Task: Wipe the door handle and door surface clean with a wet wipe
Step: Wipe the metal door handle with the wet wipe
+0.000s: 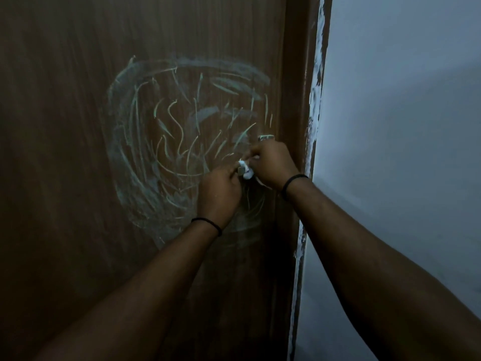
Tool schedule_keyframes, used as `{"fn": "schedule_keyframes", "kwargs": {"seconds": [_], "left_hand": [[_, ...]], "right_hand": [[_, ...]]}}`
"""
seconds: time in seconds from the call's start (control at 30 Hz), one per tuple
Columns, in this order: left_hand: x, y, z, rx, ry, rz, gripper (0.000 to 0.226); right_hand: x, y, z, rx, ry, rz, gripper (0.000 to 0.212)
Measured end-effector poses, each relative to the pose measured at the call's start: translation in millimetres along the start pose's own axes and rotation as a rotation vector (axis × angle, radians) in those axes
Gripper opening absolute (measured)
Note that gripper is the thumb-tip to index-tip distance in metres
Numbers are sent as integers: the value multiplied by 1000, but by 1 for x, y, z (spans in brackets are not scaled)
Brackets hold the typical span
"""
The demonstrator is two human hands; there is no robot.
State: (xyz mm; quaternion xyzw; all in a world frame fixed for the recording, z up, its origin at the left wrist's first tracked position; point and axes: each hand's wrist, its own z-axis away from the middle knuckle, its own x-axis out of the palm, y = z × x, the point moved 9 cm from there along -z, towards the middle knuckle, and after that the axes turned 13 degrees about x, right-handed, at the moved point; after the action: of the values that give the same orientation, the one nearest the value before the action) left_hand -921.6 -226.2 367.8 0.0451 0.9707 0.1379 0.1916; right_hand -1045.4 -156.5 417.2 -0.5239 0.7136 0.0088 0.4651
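The door handle (266, 138) is a small shiny metal piece on the brown door (78, 152), close to the door's right edge. Only its top end peeks out at 12 o'clock from the right hand (270, 162). Another bit of metal shows between the 2 hands, so I think the handle runs from upper right down to lower left, but most of it is hidden.

The wet wipe (246, 171) is a little white wad. It sits right between the 2 hands, at 9 o'clock from the right hand and at 1 o'clock from the left hand (220, 190). Both hands touch it. The right hand's fingers are curled and seem to pinch the wipe against the handle. The left hand's fingers are curled too, and they seem to hold the metal bit beside the wipe, but I cannot tell for sure.

Pale chalky scribbles (182, 142) spread in a big round swirl over the door. Most of the swirl lies at 10 and 11 o'clock from the hands, and some lies under them at 6 o'clock.

The right hand is nearer the handle's top. I think the next rub should slide along the handle, up toward 1 o'clock. The scribbles look like a job not yet done.

At 3 o'clock stands the door frame (309, 152) with white paint smears, then a pale wall (403, 126).
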Motion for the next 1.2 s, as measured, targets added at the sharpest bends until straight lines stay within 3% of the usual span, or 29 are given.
{"fn": "schedule_keyframes", "kwargs": {"seconds": [0.13,0.23,0.33,0.4,0.43,0.53,0.67,0.73,0.83,0.97,1.1,1.2], "left_hand": [[1,-18,6,-155,-1,73,31],[-1,-15,5,-107,6,107,32],[1,-12,3,-75,24,105,33],[5,-12,3,-83,22,111,33],[7,-13,2,-109,26,144,33],[8,-22,1,-230,61,225,30],[-2,-22,-8,-198,33,130,24],[-11,-23,-11,-182,46,99,24],[-17,-22,-11,-175,64,94,24],[-15,-22,-5,-167,38,70,25],[-16,-28,0,-203,83,49,23],[-16,-22,1,-164,87,43,23]], "right_hand": [[-1,9,-10,75,-43,147,26],[4,2,-1,1,-76,0,11],[-9,31,14,149,143,-318,12],[-4,65,33,337,328,-526,8],[9,79,43,473,342,-682,9],[75,85,50,770,21,-1326,31],[99,47,41,886,-96,-2045,37],[111,26,44,874,-213,-2233,37],[116,24,45,842,-253,-2269,38],[112,29,37,850,-159,-2306,39],[117,16,47,742,-240,-2131,39],[106,35,41,739,-137,-2123,42]]}}
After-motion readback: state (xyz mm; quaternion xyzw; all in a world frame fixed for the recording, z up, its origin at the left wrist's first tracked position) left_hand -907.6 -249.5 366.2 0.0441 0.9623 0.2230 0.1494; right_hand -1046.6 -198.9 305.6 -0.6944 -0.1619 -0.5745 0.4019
